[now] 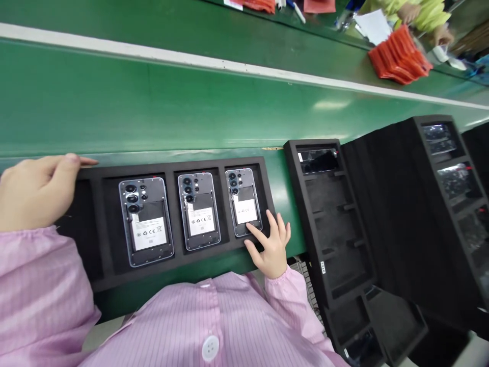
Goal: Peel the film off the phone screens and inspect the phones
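Observation:
A black foam tray (171,167) lies in front of me with three phones in separate compartments, their back sides up and white labels showing. The left phone (147,210) sits slightly tilted, beside the middle phone (202,204) and the right phone (240,191). At the tray's far left corner, my left hand (38,191) is closed around the rim, and its wrist covers part of the leftmost compartment. My right hand (270,247) has spread fingers over the near right corner. One fingertip is at the lower edge of the right phone; nothing is gripped there.
To the right stands another foam tray (332,214) with one phone (318,160) in its top slot. Beyond it is a tall stack of black trays (397,204). Orange-red pouches (399,56) lie across the green bench (171,102), near a person in yellow sleeves (428,18).

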The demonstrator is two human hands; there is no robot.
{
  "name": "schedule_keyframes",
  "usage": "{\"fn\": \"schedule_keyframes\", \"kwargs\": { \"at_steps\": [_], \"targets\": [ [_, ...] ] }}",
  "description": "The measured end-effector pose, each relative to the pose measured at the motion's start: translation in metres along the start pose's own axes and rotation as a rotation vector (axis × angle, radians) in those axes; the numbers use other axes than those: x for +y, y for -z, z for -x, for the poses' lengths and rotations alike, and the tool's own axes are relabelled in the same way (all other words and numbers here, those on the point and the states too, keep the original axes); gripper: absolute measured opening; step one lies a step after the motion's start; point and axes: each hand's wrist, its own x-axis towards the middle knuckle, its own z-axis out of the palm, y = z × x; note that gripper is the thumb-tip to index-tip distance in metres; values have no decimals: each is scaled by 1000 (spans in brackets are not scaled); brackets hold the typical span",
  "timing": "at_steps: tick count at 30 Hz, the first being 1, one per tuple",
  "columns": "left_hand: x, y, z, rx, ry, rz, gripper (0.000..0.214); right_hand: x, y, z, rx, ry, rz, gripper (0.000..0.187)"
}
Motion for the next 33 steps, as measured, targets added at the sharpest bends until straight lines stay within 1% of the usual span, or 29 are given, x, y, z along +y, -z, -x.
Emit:
{"fn": "schedule_keyframes", "kwargs": {
  "at_steps": [2,4,5,7,9,10,11,12,14,15,17,19,21,23,26,28,30,31,33],
  "targets": [
    [-1,0,0,33,-49,92,49,0,1,2,13,1,14,26],
    [1,2,0,52,-42,127,46,2,2,5,25,17,8,23],
    [3,4,0,40,-30,131,46,4,2,5,32,29,-3,22],
    [8,8,1,-26,-28,144,46,6,4,3,69,46,-28,19],
    [14,12,1,-108,-75,159,46,6,3,-4,153,37,-58,17],
    [19,13,2,-124,-103,167,46,4,2,-9,195,26,-86,17],
    [23,14,3,-110,-128,176,46,1,0,-15,220,13,-123,19],
    [28,14,5,-77,-151,189,46,-4,-3,-21,217,-2,-158,26],
    [38,11,9,-20,-209,232,42,-15,-10,-33,132,-28,-187,45],
    [42,9,11,-31,-261,258,40,-21,-14,-39,76,-40,-173,52],
    [51,3,16,-107,-380,284,40,-33,-22,-49,-6,-84,-107,61],
    [57,-4,21,-147,-448,264,41,-41,-27,-59,-41,-170,-45,67],
    [62,-9,26,-130,-463,241,43,-44,-28,-68,-57,-278,-3,73],
    [65,-12,31,-105,-465,248,46,-43,-26,-77,-67,-329,-13,76],
    [70,-14,38,-56,-472,255,51,-37,-21,-89,-55,-346,-99,82],
    [73,-15,40,-34,-476,244,53,-34,-17,-96,-27,-406,-184,87],
    [74,-17,41,-32,-473,239,54,-34,-14,-100,-21,-485,-265,88],
    [74,-18,41,-37,-470,239,55,-34,-12,-102,-40,-514,-281,88],
    [74,-19,41,-55,-458,248,55,-37,-8,-106,-119,-530,-257,90]
  ]
}}
